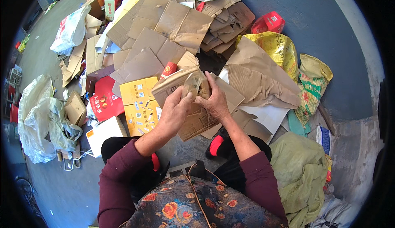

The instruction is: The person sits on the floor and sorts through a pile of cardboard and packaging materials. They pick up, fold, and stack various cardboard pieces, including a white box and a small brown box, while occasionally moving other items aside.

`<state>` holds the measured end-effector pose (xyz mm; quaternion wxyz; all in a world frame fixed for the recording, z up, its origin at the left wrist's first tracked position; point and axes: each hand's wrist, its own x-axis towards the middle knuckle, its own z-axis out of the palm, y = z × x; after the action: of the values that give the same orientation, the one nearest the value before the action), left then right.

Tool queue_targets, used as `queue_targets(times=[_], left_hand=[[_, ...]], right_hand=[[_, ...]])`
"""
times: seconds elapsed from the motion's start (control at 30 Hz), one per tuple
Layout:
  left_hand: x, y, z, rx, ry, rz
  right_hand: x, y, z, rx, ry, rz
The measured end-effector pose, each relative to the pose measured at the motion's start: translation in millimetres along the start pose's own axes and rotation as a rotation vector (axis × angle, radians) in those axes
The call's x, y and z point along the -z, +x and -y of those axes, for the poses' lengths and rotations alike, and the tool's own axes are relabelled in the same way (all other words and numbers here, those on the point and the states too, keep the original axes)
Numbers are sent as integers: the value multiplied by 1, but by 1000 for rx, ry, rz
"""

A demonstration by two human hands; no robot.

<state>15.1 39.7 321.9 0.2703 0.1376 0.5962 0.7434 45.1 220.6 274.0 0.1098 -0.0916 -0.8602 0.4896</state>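
Observation:
A brown cardboard box, creased and partly flattened, is held up before me above my feet. My left hand pinches a loose piece of clear packing tape at the box's upper side. Around the right edge of the same cardboard my right hand is closed, thumb towards the left one. The fingertips of both hands are partly hidden. Just behind the box lies a red paper cup. A yellow printed carton is left of my left hand.
Flattened cardboard is heaped ahead. Brown paper and a yellow-green sack lie right, beside the wall. Left are a red bag, a white box and clear plastic bags. A green woven sack lies near right.

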Motion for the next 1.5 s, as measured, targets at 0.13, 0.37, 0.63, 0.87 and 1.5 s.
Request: queue_targets(times=[0.13,0.37,0.63,0.87,1.5], left_hand=[[14,-11,-24,63,-72,44],[42,11,-18,27,273,259],[23,5,-2,-13,348,162],[36,-11,-16,-32,9,249],[12,-18,1,-75,537,463]], right_hand=[[5,-3,14,123,-19,-85],[3,-9,19,252,-440,-206],[-16,-18,9,389,-568,-173],[14,-14,1,596,-391,-187],[-10,-18,1,323,-386,12]])
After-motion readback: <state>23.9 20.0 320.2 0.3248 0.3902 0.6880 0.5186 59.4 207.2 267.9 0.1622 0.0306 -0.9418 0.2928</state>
